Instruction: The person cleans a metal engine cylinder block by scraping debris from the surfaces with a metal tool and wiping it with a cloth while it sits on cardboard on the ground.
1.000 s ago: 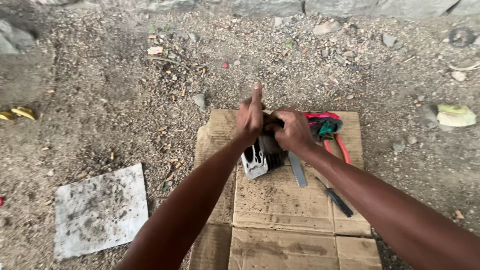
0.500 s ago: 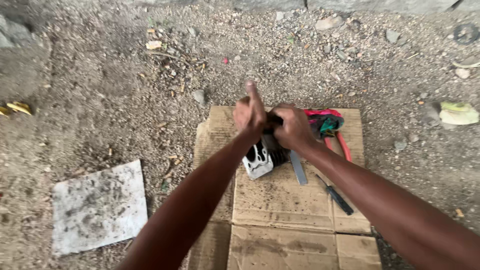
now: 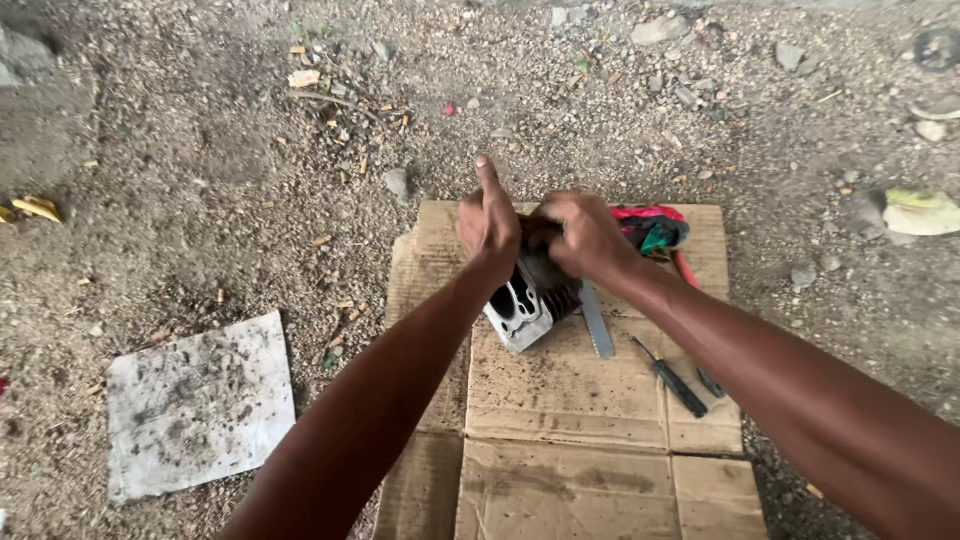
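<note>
Both hands — left (image 3: 487, 228), right (image 3: 580, 236) — grip a finned metal engine cylinder (image 3: 530, 295): likely heavy, rigid, best held by its fins.

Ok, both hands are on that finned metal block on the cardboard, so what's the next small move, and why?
Probably steady it first. The left hand has its index finger sticking up rather than wrapped, while the right hand grips the finned metal block from the top. The block sits tilted on the cardboard, so closing the left fingers around it would likely stop it rocking. The flat metal blade and screwdriver lie close by.
</note>
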